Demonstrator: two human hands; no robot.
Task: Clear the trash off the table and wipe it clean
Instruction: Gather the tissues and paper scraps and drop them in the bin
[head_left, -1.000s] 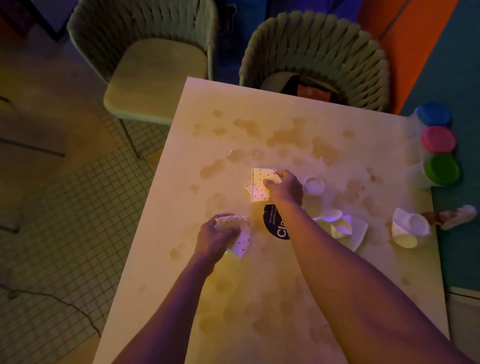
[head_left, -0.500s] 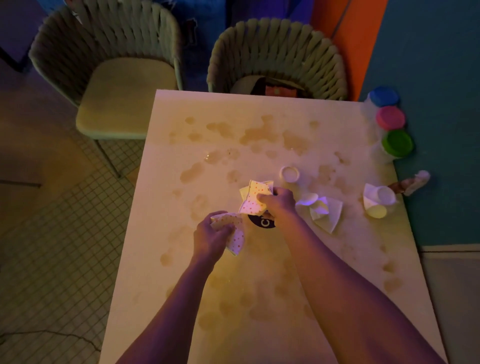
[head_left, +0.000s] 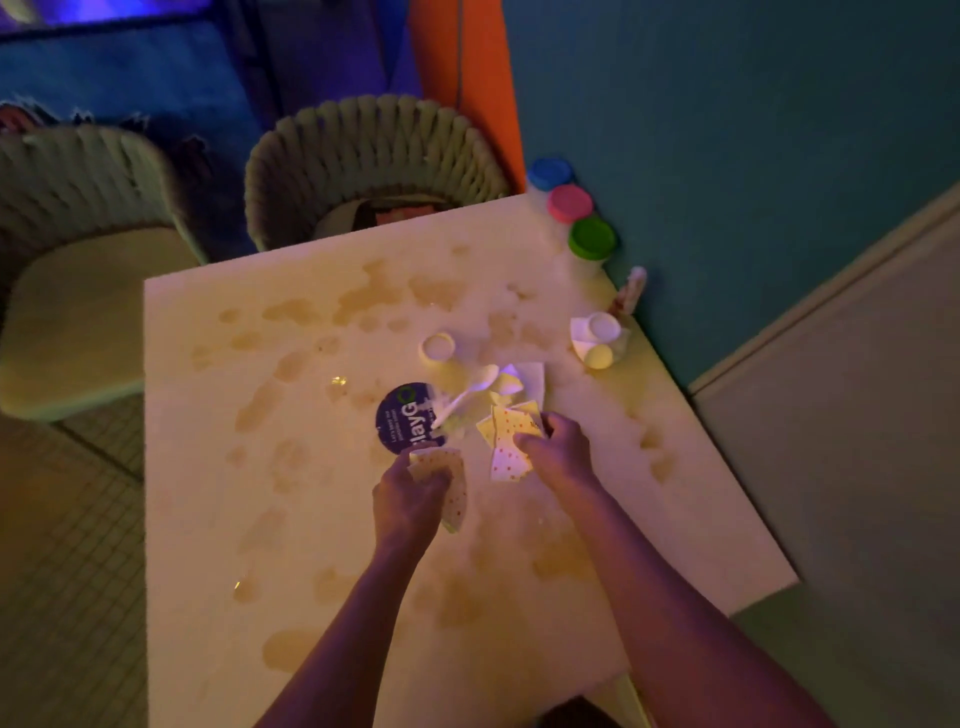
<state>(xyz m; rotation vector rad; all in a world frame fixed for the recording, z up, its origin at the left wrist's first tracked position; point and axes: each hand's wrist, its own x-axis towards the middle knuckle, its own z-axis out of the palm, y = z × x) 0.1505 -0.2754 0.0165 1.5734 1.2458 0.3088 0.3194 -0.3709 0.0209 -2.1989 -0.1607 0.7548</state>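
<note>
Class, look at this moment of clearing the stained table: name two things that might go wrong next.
1. Both hands already hold spotted paper scraps: left hand, right hand. Grabbing more may drop some.
2. The white plastic spoon lies across the dark round lid; lifting either could flick residue onto the white table.

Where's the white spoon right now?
In the head view, the spoon lies mid-table, just beyond the right hand, its handle reaching the dark round lid.
</note>
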